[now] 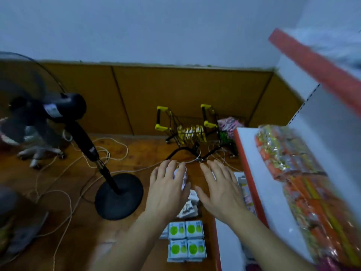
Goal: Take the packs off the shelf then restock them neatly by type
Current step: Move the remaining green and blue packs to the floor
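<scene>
Head view: your left hand (168, 187) and right hand (220, 189) reach over the floor (82, 227) with fingers straight and spread, gripping nothing. They cover most of a loose heap of white packs (188, 209); print on these is too blurred to read. Nearer you, four white packs with green circles (186, 240) lie in a tidy two-by-two block on the floor; lettering illegible. At right, the white shelf (273, 192) with orange edge carries orange-and-yellow packs (304, 178), cut off by the frame edge, motion-blurred. Two mini shopping carts (187, 130) stand behind: one holds yellow packs, the other pink and green ones. A standing fan (58, 122) is at left.
</scene>
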